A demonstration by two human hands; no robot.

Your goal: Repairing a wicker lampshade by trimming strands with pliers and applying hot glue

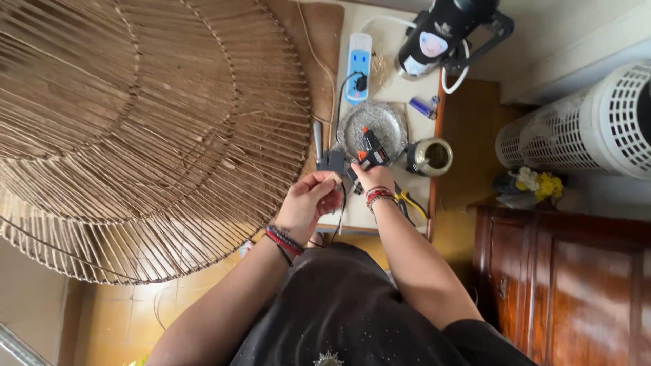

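My right hand (371,177) grips a black and orange glue gun (369,150), its nozzle aimed toward my left hand. My left hand (310,198) pinches a small tan piece (333,179) between thumb and fingers, right beside the gun's tip. Both wrists wear red and dark bracelets. The gun's black cord (342,102) runs up to a white and blue power strip (359,66). Just beyond the gun lies a round silver dish (375,118) on the small white table (386,91).
A large woven wire-and-fibre lampshade frame (135,129) fills the left. On the table are a metal cup (432,156), a blue lighter (422,107), yellow-handled pliers (411,202) and a black device (441,30). A wooden cabinet (569,285) and white perforated cylinder (583,129) stand right.
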